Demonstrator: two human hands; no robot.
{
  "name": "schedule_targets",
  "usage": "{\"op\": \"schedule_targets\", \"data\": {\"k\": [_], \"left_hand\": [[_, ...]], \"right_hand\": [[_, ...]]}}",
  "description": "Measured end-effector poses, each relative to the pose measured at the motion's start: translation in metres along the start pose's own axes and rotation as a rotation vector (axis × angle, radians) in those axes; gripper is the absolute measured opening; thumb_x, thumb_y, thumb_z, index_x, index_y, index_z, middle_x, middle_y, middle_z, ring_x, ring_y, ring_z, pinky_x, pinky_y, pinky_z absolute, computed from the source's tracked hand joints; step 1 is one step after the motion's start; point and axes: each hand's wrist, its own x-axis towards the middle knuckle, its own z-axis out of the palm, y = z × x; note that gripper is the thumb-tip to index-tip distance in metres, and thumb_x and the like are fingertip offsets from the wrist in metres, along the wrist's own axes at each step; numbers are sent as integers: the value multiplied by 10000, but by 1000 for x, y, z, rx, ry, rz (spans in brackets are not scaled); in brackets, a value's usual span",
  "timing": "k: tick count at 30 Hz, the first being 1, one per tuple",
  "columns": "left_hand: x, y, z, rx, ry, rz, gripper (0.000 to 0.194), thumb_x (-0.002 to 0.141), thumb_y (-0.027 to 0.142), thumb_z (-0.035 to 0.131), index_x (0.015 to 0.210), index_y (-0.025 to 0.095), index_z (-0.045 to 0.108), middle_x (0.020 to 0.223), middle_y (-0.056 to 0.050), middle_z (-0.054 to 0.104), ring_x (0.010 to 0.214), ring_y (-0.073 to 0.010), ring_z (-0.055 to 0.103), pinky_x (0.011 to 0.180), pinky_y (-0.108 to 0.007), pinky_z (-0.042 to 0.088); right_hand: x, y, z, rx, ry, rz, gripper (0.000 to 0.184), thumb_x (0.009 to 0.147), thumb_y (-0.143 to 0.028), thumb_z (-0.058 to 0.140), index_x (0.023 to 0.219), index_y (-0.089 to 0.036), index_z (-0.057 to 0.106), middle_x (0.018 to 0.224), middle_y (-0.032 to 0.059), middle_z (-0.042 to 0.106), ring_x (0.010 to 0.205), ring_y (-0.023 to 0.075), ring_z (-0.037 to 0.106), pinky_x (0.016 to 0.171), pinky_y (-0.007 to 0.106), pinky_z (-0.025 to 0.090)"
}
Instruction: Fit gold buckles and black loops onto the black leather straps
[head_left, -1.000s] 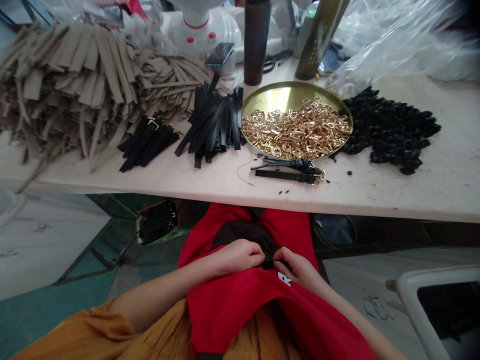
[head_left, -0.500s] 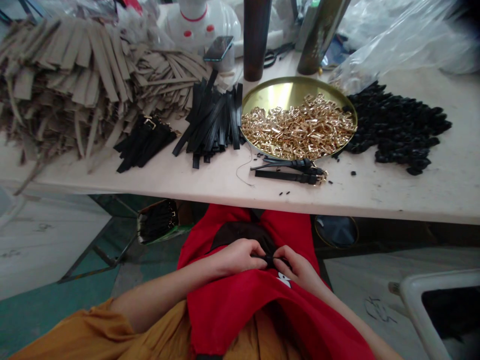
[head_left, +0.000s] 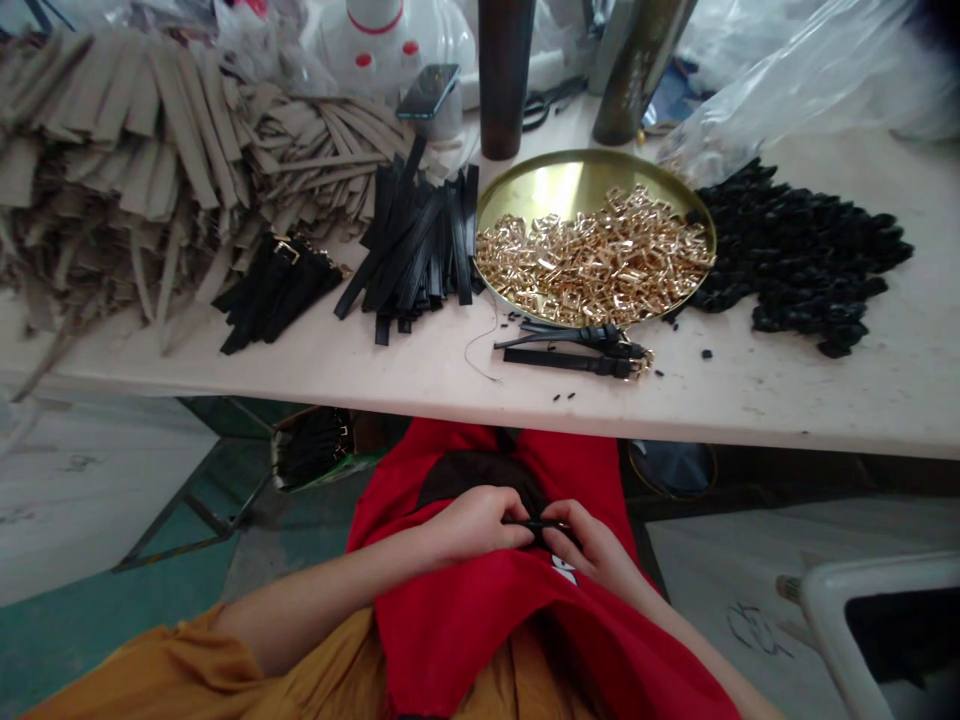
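Note:
Over my lap, my left hand (head_left: 484, 520) pinches one end of a short black strap (head_left: 535, 525). My right hand (head_left: 585, 540) grips the other end, where a tiny gold glint shows between the fingers. Both hands are closed, close together above the red apron (head_left: 465, 590); much of the strap is hidden by the fingers. On the table in front lie a few black straps with gold buckles (head_left: 577, 362). Behind them stands a round gold tray (head_left: 517, 185) heaped with gold buckles (head_left: 600, 260).
Black straps (head_left: 420, 250) and buckled straps (head_left: 274, 290) lie left of the tray, beside piled grey-beige strips (head_left: 112, 150). Small black loops (head_left: 802, 260) are heaped at right. A phone (head_left: 429, 92), dark bottle (head_left: 506, 80) and plastic bags (head_left: 810, 90) stand behind. The table edge (head_left: 420, 405) runs before my lap.
My fingers have shifted slightly on the black strap, and more of it shows between my hands. A gold glint now appears at my right fingers. The camera view has moved a little.

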Motion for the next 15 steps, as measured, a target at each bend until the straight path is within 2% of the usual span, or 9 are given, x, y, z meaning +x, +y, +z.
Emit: {"op": "schedule_targets", "data": {"k": [4, 10, 13, 15], "left_hand": [[-4, 3, -1, -10, -11, -27, 232, 701, 300, 521, 856, 160, 621, 780, 1, 657, 690, -130, 564, 563, -190, 387], [-3, 9, 10, 51, 43, 4, 185, 685, 284, 535, 802, 174, 627, 739, 10, 651, 665, -131, 565, 520, -185, 362], [-4, 22, -3, 133, 74, 62, 175, 710, 287, 534, 822, 186, 622, 745, 12, 649, 668, -135, 570, 533, -192, 371], [0, 37, -24, 230, 158, 196, 196, 749, 331, 520, 858, 199, 615, 789, 6, 649, 704, -142, 575, 586, -208, 392]], "right_hand": [[0, 6, -1, 18, 17, -51, 85, 797, -275, 442, 792, -204, 487, 671, 0, 585, 585, 124, 532, 516, 221, 416], [-5, 13, 10, -82, 61, -121, 126, 815, -293, 410, 810, -202, 498, 695, 16, 617, 586, 133, 564, 511, 227, 429], [-3, -4, -1, -96, 106, -169, 143, 818, -265, 411, 906, -205, 505, 808, 48, 642, 680, 155, 599, 578, 249, 459], [8, -22, -20, -94, 225, -179, 185, 832, -274, 404, 977, -201, 491, 839, 62, 639, 723, 167, 602, 612, 264, 469]]}}
